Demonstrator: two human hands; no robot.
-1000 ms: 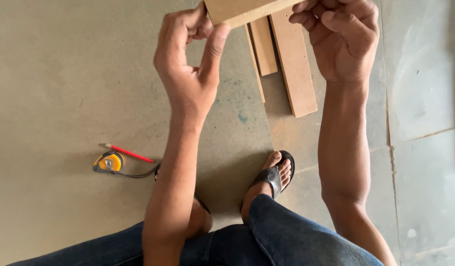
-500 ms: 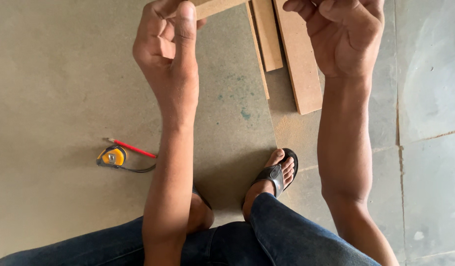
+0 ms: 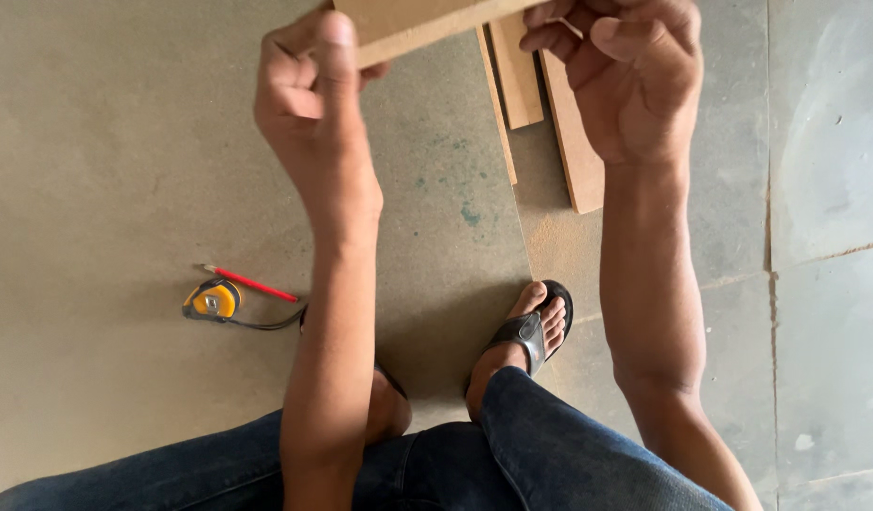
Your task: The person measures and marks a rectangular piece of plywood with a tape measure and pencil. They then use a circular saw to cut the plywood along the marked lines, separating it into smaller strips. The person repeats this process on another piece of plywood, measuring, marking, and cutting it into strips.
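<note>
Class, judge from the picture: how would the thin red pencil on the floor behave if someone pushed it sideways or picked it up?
The thin red pencil looks slim and straight, so it would probably roll or skid on the smooth brown board. It seems rigid and likely light.

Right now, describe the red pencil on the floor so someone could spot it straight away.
Start at the big tan board covering the floor, then look just beyond the left forearm. There lies a yellow tape measure, and the red pencil rests right by it, slanting. It is the only thin red stick; the wooden strips farther off are wide and brown.
</note>
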